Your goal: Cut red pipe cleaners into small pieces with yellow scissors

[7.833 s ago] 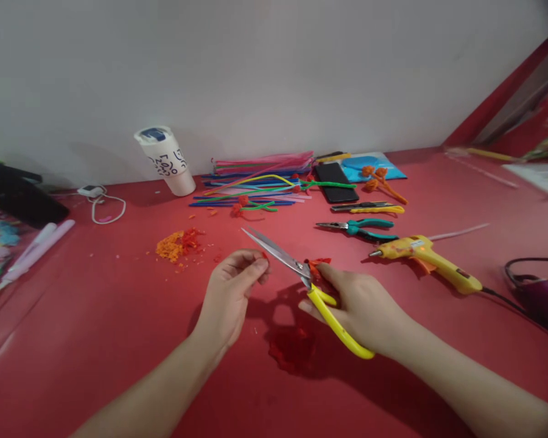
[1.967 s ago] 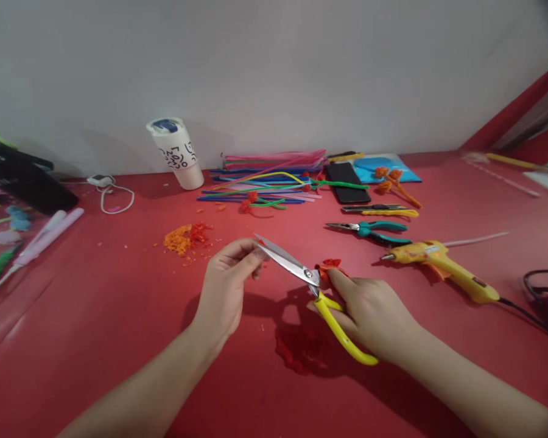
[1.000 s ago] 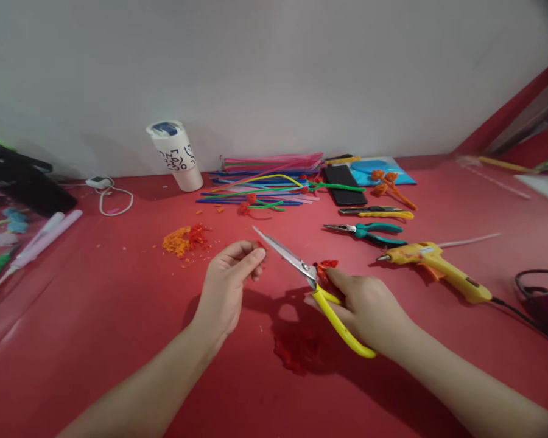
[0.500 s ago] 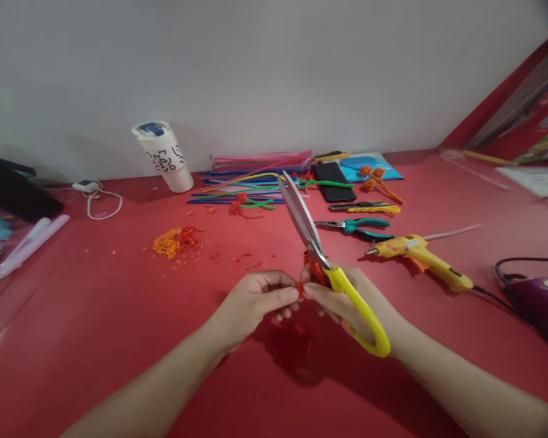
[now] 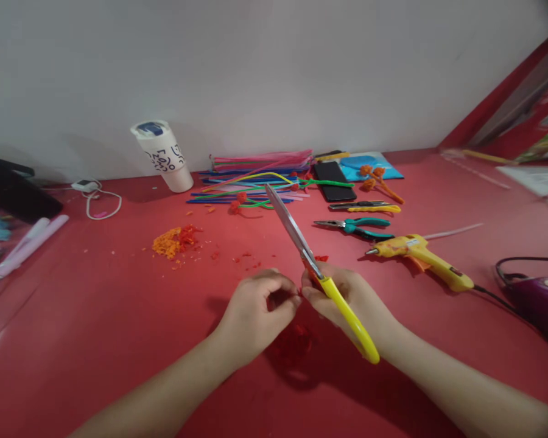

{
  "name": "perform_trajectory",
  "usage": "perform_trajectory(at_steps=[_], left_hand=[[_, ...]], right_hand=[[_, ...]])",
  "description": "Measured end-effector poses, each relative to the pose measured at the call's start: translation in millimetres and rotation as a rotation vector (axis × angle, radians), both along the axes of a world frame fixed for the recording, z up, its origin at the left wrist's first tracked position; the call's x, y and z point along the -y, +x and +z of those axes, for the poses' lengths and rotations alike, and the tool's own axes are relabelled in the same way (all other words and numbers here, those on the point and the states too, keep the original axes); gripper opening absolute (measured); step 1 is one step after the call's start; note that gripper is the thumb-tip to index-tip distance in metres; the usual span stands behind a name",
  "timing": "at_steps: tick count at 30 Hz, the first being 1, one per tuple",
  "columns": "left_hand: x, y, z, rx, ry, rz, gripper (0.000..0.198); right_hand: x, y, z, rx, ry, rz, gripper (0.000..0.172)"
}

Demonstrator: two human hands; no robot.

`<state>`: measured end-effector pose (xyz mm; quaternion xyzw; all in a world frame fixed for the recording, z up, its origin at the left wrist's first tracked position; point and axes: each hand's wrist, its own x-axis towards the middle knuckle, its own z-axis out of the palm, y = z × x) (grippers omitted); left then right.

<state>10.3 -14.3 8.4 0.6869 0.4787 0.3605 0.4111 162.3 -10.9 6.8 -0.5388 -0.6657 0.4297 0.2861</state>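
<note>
My right hand (image 5: 354, 304) is wrapped round a pair of scissors (image 5: 349, 313) with yellow handles; their long blades point up and to the left, pressed together. Part of a red fuzzy strip, seemingly pipe cleaner, shows behind the blades by the right fingers. Thumb and forefinger of my left hand (image 5: 260, 316) pinch a tiny red pipe cleaner piece (image 5: 300, 292), which the right fingertips also meet. Most of that piece is hidden by the fingers. Beneath both hands, a shaded red fuzzy bundle (image 5: 296, 344) lies on the red table (image 5: 173, 334).
Orange and red clippings (image 5: 168, 242) lie left of centre. Behind them are a white tumbler (image 5: 164, 158) and coloured pipe cleaners (image 5: 251, 176). On the right sit a phone (image 5: 333, 181), orange pipe-cleaner flowers (image 5: 372, 176), pliers (image 5: 360, 228) and a yellow glue gun (image 5: 420, 255).
The scissors have turned in my right hand, blades tipping further left and handles now seen edge-on. My left hand has rolled slightly; the fingertips of both hands stay close together.
</note>
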Motion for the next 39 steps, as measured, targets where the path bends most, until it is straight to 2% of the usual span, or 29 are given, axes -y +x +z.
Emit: perform_trajectory(at_steps=[2,5,8,10,13,20,29,39], left_hand=[[0.1,-0.2,0.0,0.005,0.028,0.015,0.013],[-3.4,-3.4,-0.2,0.136,-0.053,0.109,0.008],[-10.1,-10.1,-1.4,0.397,-0.185,0.249,0.002],[-14.5,-14.9,-2.2,0.573,-0.222,0.323,0.006],[-18.7,-20.2,-1.8,0.712,-0.224,0.362,0.007],[-19.4,-22.9,1.2,0.778,-0.186,0.377,0.002],[-20.3,-22.7,1.0,0.830,-0.200,0.354,0.001],[-20.2,-22.8,1.9,0.841,-0.204,0.356,0.001]], right_hand=[[-0.5,0.8,0.5,0.002,-0.001,0.018,0.010],[-2.6,4.4,3.4,0.090,0.045,0.076,0.020],[-4.9,9.6,4.7,0.339,0.153,0.109,0.027],[-5.8,12.7,3.0,0.497,0.221,0.138,0.029],[-5.8,15.8,-2.2,0.647,0.305,0.192,0.028],[-4.6,16.6,-11.9,0.801,0.456,0.215,0.034],[-4.2,16.0,-16.8,0.837,0.507,0.210,0.038],[-4.8,15.3,-18.4,0.845,0.507,0.212,0.035]])
